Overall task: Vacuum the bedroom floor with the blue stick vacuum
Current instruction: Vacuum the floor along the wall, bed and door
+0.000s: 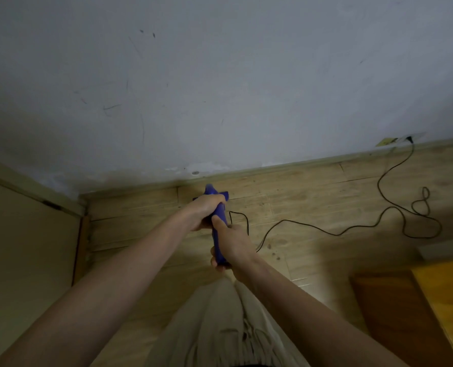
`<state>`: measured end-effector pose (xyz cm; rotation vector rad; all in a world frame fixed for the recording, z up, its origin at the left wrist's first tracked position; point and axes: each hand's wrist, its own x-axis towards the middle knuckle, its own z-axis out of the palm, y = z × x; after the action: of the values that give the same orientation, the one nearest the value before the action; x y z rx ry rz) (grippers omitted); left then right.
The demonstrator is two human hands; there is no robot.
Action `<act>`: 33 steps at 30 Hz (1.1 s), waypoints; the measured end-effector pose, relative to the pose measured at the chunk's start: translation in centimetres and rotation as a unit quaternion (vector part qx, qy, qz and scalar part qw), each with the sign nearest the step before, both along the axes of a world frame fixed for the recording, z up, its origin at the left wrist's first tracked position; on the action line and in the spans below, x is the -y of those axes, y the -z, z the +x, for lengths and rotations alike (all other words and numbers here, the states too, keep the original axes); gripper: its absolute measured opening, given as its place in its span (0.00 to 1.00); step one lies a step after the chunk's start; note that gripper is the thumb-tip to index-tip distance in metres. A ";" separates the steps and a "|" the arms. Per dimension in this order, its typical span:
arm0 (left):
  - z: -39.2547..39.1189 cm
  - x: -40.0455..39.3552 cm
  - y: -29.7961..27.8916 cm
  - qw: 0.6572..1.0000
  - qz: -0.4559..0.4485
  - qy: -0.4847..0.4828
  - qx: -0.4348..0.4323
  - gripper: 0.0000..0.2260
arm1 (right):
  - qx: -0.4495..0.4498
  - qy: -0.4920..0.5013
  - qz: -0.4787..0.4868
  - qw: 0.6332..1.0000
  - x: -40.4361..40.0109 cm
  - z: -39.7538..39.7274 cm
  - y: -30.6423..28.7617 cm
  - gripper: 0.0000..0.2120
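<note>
The blue stick vacuum stands in front of me, seen almost end-on from above, its far end near the skirting board. My left hand grips its upper part, fingers curled round it. My right hand holds the handle closer to me, thumb lying along the blue body. The vacuum's lower end and floor head are hidden behind my hands. Its black cord trails right across the wooden floor.
The cord loops on the floor and runs up to a wall socket at the right. A grey-white scuffed wall rises ahead. A pale door or panel stands at left; orange-brown wooden furniture sits at lower right.
</note>
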<state>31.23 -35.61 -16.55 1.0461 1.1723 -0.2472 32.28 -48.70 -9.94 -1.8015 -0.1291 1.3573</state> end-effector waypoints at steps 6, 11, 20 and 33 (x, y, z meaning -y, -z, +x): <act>0.0 0.6 1.1 0.998 0.054 0.011 -0.021 0.10 | -0.012 0.021 -0.007 1.000 0.0 -0.9 1.8 0.16; 0.3 -0.1 1.1 0.998 0.056 -0.003 -0.019 0.10 | 0.002 -0.007 -0.016 1.000 -0.6 0.0 1.9 0.13; 1.1 0.3 1.9 0.999 0.032 -0.013 0.001 0.16 | 0.028 -0.022 -0.017 0.999 -0.1 1.1 2.1 0.13; 8.5 9.5 -0.6 0.998 0.039 0.041 0.033 0.09 | 0.061 0.037 -0.008 0.997 9.3 7.8 1.0 0.18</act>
<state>39.78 -45.13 -15.94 1.1643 1.0886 -0.2301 40.10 -57.98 -10.97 -1.8847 -0.1159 1.1999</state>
